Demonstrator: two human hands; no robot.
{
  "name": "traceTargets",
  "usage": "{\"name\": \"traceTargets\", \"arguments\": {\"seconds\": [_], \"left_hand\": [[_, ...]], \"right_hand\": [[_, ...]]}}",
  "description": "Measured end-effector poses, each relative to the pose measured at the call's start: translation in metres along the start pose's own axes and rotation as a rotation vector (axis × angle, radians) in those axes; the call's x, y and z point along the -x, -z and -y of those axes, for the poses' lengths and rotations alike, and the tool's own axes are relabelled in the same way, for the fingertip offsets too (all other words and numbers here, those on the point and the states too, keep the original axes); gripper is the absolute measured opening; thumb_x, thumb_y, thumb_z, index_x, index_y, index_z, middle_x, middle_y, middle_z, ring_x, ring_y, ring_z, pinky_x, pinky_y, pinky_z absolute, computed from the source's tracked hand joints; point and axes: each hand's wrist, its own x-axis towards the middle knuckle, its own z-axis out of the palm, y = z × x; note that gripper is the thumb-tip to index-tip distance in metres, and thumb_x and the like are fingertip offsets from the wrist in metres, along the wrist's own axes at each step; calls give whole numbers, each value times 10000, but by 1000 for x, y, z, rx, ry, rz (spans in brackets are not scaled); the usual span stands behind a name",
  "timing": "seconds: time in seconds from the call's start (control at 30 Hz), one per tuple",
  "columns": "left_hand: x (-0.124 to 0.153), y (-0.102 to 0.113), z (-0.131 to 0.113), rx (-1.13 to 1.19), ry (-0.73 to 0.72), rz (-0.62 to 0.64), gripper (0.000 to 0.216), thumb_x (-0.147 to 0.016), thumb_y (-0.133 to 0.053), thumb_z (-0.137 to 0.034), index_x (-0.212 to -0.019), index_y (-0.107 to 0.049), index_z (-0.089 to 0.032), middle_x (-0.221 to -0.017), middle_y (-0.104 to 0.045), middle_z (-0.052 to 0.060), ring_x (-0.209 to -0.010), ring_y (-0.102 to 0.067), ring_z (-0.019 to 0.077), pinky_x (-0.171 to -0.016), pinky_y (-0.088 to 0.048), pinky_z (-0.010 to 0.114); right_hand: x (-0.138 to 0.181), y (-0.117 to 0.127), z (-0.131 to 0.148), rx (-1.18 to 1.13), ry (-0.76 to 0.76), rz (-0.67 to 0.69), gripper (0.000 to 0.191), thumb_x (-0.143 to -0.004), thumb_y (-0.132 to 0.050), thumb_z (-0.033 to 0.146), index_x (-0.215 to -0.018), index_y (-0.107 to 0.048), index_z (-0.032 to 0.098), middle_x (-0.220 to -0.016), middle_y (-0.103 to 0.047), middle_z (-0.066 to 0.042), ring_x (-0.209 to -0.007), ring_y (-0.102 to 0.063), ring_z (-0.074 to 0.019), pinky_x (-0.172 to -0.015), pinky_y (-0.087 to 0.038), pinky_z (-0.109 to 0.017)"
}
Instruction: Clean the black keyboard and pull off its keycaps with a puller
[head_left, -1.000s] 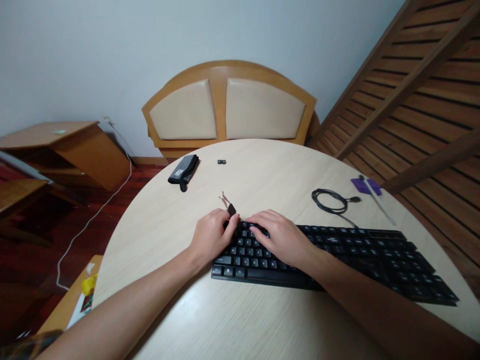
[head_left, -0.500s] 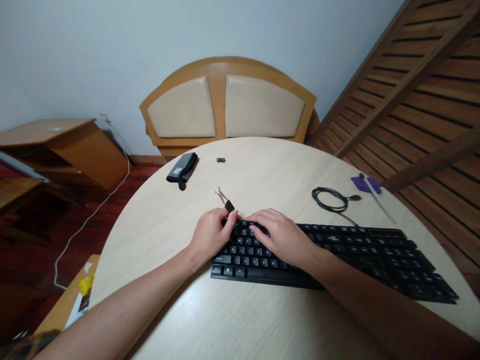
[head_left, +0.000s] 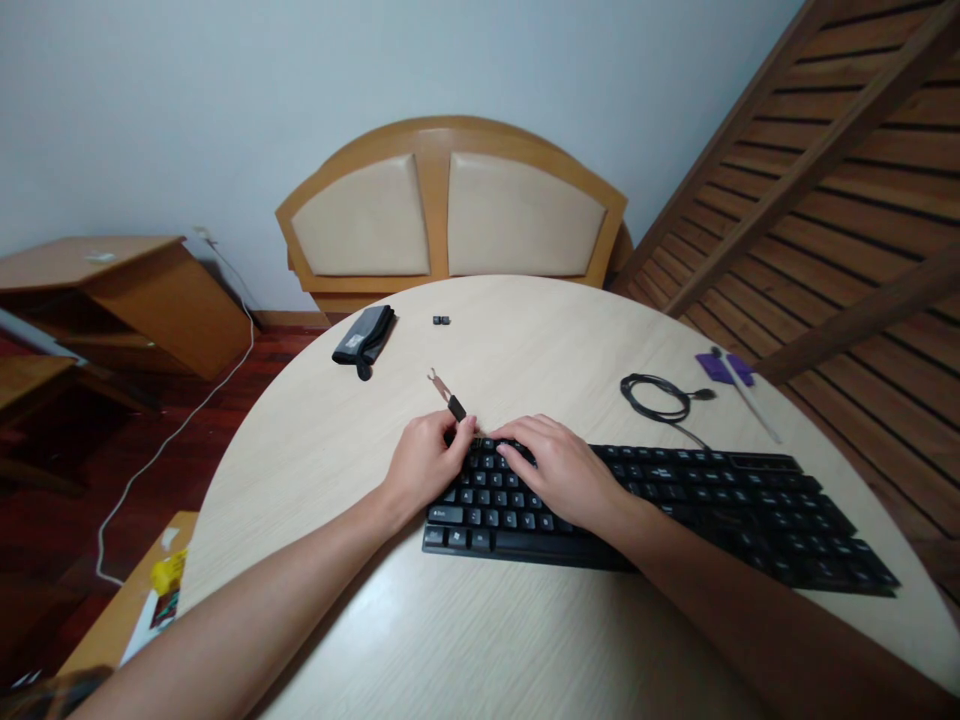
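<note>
Table (head_left: 450, 640) of pale wood carries a black keyboard (head_left: 712, 500) along its near right side. Left hand (head_left: 424, 465) sits at the keyboard's far left corner, its fingers pinching the black handle of a wire keycap puller (head_left: 454, 406), which sticks up and away. Right hand (head_left: 559, 470) lies just beside it, fingers together and curved down onto the keys, gripping nothing. Farther off lie a coiled cable (head_left: 660, 397), a grey pouch (head_left: 365, 335) and two loose keycaps (head_left: 442, 320).
</note>
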Motion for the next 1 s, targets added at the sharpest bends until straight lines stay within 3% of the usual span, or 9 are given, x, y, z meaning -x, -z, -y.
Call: {"name": "traceTargets", "arguments": {"seconds": [0.13, 0.23, 0.4, 0.5, 0.67, 0.8, 1.0], "left_hand": [[-2, 3, 2, 1, -5, -15, 366, -983, -503, -373, -830, -756, -158, -754, -755, 74, -688, -696, 205, -662, -507, 298], [-3, 6, 3, -9, 7, -4, 380, -978, -492, -362, -806, -756, -149, -759, -752, 84, -696, -695, 211, -674, -505, 313], [-3, 7, 4, 10, 58, 1, 406, -974, -474, -376, -773, -744, -149, -767, -754, 91, -708, -699, 223, -673, -502, 325], [-3, 8, 3, 17, 48, -5, 403, -974, -470, -375, -757, -727, -154, -775, -755, 88, -721, -702, 226, -687, -509, 331], [-2, 10, 2, 24, 30, -19, 340, -965, -492, -353, -795, -717, -163, -806, -760, 81, -755, -715, 232, -733, -530, 350], [-3, 9, 3, 86, 22, -13, 271, -972, -494, -327, -950, -717, -173, -862, -765, 63, -782, -720, 221, -748, -545, 350], [-3, 8, 6, 42, -47, -58, 229, -954, -503, -284, -946, -705, -176, -941, -754, 70, -863, -699, 225, -787, -539, 363]], "right_hand": [[-3, -2, 3, 32, -14, 14, 199, -1001, -542, 215, -1127, -695, 203, -1099, -738, -82, -1059, -646, -240, -961, -507, -421], [-13, 6, 4, 69, -7, 102, 167, -983, -566, 201, -1080, -702, 185, -1062, -740, -90, -1033, -655, -246, -928, -505, -400], [-38, 28, 2, 41, -23, 273, 139, -947, -628, 291, -951, -746, 219, -935, -765, -49, -836, -687, -211, -731, -479, -315], [-45, 27, -1, -15, -50, 227, 180, -952, -613, 313, -896, -753, 215, -830, -755, -35, -736, -664, -177, -651, -433, -278], [-39, 11, -10, -122, -62, 95, 174, -962, -581, 267, -968, -746, 213, -812, -736, -9, -689, -628, -141, -637, -415, -256], [-34, 6, -13, -139, -37, 97, 183, -958, -578, 233, -1035, -744, 218, -849, -738, -12, -714, -630, -139, -663, -433, -261], [-34, 8, -12, -144, 7, 94, 142, -941, -609, 227, -962, -748, 206, -895, -742, -30, -775, -649, -151, -709, -469, -275]]}}
